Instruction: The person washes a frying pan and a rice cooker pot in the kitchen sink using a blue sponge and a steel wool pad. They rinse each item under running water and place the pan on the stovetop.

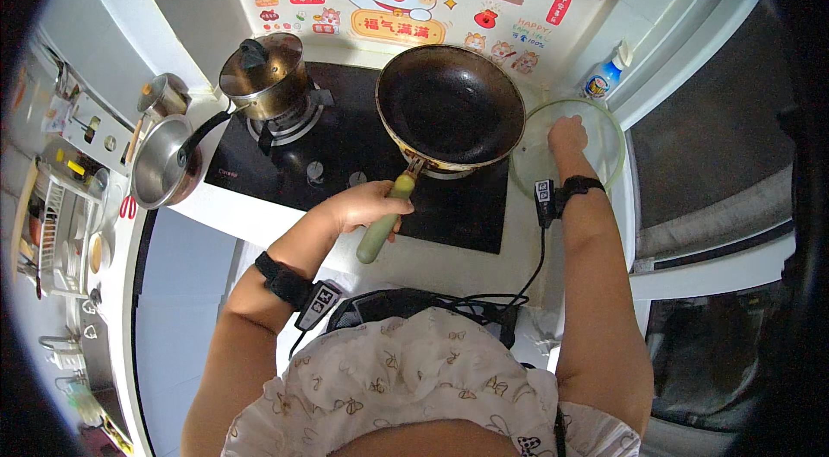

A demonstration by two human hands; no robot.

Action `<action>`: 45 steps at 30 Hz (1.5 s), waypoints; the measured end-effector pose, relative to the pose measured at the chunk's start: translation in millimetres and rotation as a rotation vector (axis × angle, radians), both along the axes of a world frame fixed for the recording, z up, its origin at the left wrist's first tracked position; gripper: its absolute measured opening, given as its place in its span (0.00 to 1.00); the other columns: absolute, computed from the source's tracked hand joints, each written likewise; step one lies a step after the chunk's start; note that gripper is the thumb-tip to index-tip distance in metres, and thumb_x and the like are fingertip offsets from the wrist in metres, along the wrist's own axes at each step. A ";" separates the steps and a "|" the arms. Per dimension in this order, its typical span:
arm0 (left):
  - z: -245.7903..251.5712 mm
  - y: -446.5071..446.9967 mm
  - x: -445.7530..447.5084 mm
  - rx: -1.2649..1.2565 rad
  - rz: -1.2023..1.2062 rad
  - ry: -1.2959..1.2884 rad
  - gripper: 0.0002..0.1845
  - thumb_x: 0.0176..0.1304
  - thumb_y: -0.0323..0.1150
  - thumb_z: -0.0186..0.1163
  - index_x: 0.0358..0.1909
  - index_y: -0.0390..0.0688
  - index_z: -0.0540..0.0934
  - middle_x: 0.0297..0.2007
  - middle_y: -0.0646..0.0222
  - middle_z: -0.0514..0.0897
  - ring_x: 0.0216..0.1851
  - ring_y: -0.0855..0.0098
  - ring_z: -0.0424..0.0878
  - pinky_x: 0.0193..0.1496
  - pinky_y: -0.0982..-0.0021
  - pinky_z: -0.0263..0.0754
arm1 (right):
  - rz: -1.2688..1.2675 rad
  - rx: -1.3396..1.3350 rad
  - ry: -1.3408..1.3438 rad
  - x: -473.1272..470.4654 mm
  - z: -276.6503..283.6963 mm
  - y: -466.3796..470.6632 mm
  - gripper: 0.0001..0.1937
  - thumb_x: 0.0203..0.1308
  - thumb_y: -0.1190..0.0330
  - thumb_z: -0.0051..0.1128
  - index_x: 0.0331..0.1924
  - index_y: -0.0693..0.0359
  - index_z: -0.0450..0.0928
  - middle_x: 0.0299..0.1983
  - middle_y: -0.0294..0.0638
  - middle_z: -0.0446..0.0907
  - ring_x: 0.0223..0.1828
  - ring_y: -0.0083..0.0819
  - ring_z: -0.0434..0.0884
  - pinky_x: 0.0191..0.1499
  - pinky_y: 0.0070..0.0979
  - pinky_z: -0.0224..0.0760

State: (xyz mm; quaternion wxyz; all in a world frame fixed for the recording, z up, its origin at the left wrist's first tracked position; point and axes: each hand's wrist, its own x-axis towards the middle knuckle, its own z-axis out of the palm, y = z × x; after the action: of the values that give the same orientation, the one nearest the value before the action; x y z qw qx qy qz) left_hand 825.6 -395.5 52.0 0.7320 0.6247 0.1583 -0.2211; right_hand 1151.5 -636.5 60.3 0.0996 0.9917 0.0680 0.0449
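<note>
My left hand is wrapped around the pale green handle of a dark-coated frying pan. The pan sits over the right burner of the black glass gas hob; whether it touches the burner I cannot tell. Its inside is dark and holds no food that I can see. To the right, my right hand is closed at the middle of a round glass lid with a pale green rim. The lid's knob is hidden under my fingers. The lid lies at the counter's right end, beside the pan.
A lidded saucepan stands on the left burner, its black handle pointing toward a steel pan. Behind that is a small steel pot. A spray bottle stands in the back right corner. Red-handled scissors hang near the left counter edge.
</note>
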 end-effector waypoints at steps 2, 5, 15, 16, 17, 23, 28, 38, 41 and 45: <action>2.3 2.0 -3.1 0.068 -0.043 0.018 0.27 0.57 0.45 0.57 0.50 0.35 0.65 0.28 0.61 0.79 0.29 0.68 0.80 0.29 0.70 0.77 | 0.003 0.012 0.015 0.5 0.2 -0.8 0.13 0.59 0.66 0.46 0.45 0.58 0.78 0.48 0.48 0.75 0.48 0.41 0.77 0.47 0.34 0.73; 8.8 2.8 -10.8 0.084 -0.025 -0.004 0.29 0.57 0.46 0.58 0.53 0.36 0.64 0.29 0.62 0.79 0.29 0.70 0.80 0.30 0.71 0.76 | 0.042 0.025 0.026 -1.3 0.2 -5.3 0.12 0.58 0.67 0.48 0.43 0.59 0.78 0.45 0.48 0.78 0.47 0.42 0.78 0.46 0.35 0.74; 16.5 5.4 -21.5 0.145 -0.061 -0.031 0.34 0.55 0.40 0.62 0.59 0.35 0.60 0.35 0.60 0.79 0.33 0.69 0.80 0.32 0.70 0.78 | 0.081 0.104 -0.071 -3.6 23.5 -3.3 0.11 0.57 0.68 0.47 0.40 0.63 0.78 0.43 0.50 0.79 0.46 0.44 0.78 0.47 0.37 0.73; 15.6 5.2 -20.7 0.151 -0.063 -0.034 0.34 0.55 0.39 0.62 0.59 0.35 0.60 0.35 0.60 0.79 0.33 0.68 0.81 0.32 0.70 0.78 | 0.052 0.136 -0.094 -0.3 35.3 -2.7 0.11 0.56 0.68 0.48 0.40 0.63 0.78 0.43 0.50 0.79 0.46 0.44 0.79 0.47 0.37 0.73; 15.0 5.3 -20.3 0.163 -0.068 -0.034 0.34 0.55 0.39 0.62 0.59 0.35 0.60 0.35 0.60 0.79 0.33 0.68 0.81 0.32 0.70 0.78 | 0.080 0.092 -0.096 2.7 50.2 -2.7 0.12 0.56 0.67 0.49 0.41 0.63 0.77 0.43 0.50 0.79 0.46 0.44 0.79 0.47 0.38 0.73; 11.8 4.0 -20.5 0.106 -0.055 -0.046 0.33 0.55 0.38 0.62 0.58 0.35 0.61 0.34 0.61 0.79 0.33 0.68 0.80 0.32 0.70 0.78 | 0.109 0.159 -0.239 -10.0 131.2 1.7 0.20 0.48 0.59 0.58 0.43 0.64 0.76 0.42 0.51 0.79 0.45 0.45 0.79 0.46 0.39 0.74; 12.0 2.9 -21.4 0.115 -0.056 -0.067 0.33 0.54 0.42 0.62 0.56 0.34 0.64 0.36 0.62 0.79 0.35 0.70 0.80 0.33 0.71 0.76 | 0.298 0.348 -0.173 -39.4 136.2 34.1 0.24 0.40 0.56 0.60 0.39 0.66 0.77 0.35 0.53 0.80 0.41 0.45 0.80 0.45 0.35 0.72; 6.2 -0.4 -23.5 0.094 -0.024 -0.061 0.33 0.54 0.43 0.62 0.58 0.35 0.63 0.37 0.63 0.79 0.37 0.71 0.79 0.36 0.70 0.75 | 0.463 0.412 0.279 -81.5 51.2 123.8 0.26 0.37 0.54 0.59 0.39 0.66 0.79 0.40 0.55 0.79 0.44 0.48 0.78 0.49 0.36 0.70; 4.4 -2.5 -29.3 0.101 -0.014 -0.079 0.36 0.55 0.47 0.60 0.60 0.36 0.62 0.41 0.62 0.79 0.40 0.70 0.79 0.40 0.69 0.74 | 0.489 0.391 0.316 -78.0 43.2 128.1 0.27 0.38 0.53 0.58 0.41 0.66 0.79 0.41 0.57 0.78 0.45 0.48 0.78 0.50 0.37 0.69; 2.4 -4.9 -37.1 0.155 -0.002 -0.105 0.38 0.54 0.52 0.59 0.61 0.39 0.62 0.49 0.58 0.76 0.45 0.66 0.75 0.42 0.67 0.73 | 0.539 0.426 0.265 -68.7 39.9 123.6 0.29 0.39 0.52 0.58 0.43 0.66 0.78 0.42 0.55 0.79 0.45 0.47 0.78 0.49 0.36 0.70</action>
State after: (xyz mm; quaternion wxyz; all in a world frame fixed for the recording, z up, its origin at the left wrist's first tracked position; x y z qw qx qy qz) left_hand 788.5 -400.4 54.4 0.6887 0.6901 0.1360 -0.1759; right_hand 1082.7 -512.9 100.2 -0.1344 0.9338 0.3283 -0.0460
